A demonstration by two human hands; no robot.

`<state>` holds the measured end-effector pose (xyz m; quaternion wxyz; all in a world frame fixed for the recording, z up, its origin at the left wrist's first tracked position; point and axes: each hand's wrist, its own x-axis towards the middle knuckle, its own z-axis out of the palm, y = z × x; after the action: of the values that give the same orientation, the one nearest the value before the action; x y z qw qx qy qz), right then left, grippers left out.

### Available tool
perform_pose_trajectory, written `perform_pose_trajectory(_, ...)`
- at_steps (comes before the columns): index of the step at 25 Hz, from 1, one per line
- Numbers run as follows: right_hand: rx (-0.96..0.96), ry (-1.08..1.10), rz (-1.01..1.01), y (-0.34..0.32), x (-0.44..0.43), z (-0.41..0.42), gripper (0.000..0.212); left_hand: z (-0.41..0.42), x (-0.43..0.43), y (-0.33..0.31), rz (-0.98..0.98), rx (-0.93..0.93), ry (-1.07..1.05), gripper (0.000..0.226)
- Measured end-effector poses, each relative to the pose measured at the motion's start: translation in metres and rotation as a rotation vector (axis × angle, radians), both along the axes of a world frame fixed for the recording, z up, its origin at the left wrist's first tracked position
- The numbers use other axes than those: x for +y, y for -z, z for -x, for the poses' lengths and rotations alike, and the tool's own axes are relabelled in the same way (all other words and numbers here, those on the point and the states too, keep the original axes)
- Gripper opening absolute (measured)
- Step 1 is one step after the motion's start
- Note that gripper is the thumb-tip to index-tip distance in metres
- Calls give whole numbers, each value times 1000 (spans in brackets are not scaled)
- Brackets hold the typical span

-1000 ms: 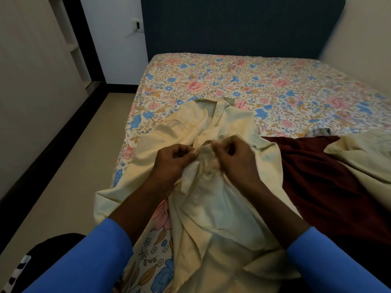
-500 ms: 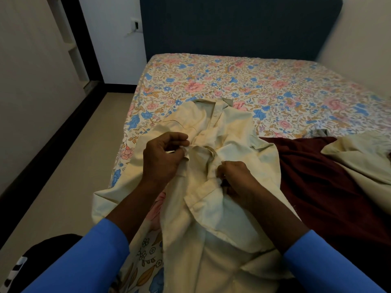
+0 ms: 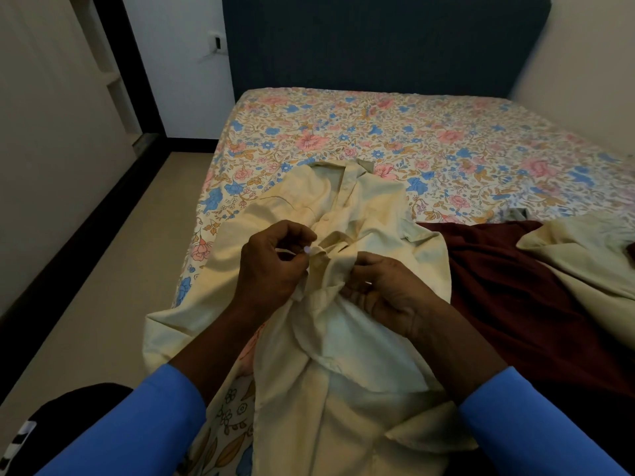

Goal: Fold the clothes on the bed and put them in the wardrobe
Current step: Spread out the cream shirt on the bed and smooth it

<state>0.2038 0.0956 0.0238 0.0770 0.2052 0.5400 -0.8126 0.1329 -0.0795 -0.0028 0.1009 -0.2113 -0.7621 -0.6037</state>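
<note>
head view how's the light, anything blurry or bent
Head view: dim, even indoor light with no glare, and the maroon cloth sinks towards black at lower right. Head view: the left hand, right hand and shirt look fairly sharp, but the headboard smears at its right edge. Head view: the wide lens leans the left wall outward.

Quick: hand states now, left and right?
Left hand: pinches the front edge of the cream shirt.
Right hand: grips the same shirt's opposite edge.
</note>
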Motion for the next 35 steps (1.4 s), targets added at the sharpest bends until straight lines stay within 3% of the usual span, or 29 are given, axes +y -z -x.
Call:
perform_pose_trajectory(5,33,30,22,8,-9,8,27,-12,11,4,23,30,62,15)
perform_pose_trajectory(8,96,-30,-19,9,-8,4,44,-15,16,7,87,71,23,20)
perform_pose_trajectory(12,136,-50,-453,7,-8,-1,45,-16,14,1,72,147,-44,18)
perform_pose_trajectory(13,139,-8,-482,7,-8,0,44,-16,13,0,85,191,-41,17)
perform_pose_trajectory(16,137,97,-241,8,-8,1,43,-23,14,2,175,269,13,18)
perform_pose_trajectory(20,106,163,-13,12,-10,1,45,-19,12,5,101,87,75,19)
perform_pose_trajectory(22,97,213,-6,13,-10,2,48,-15,10,7,57,25,127,19)
perform_pose_trajectory(26,140,248,-152,16,-12,5,56,-15,9,8,31,-63,88,19)
perform_pose_trajectory(32,245,201,-332,16,-13,2,58,-13,7,5,91,-43,32,22)
perform_pose_trajectory(35,284,173,-465,21,-11,3,59,-14,9,6,34,-163,-7,23)
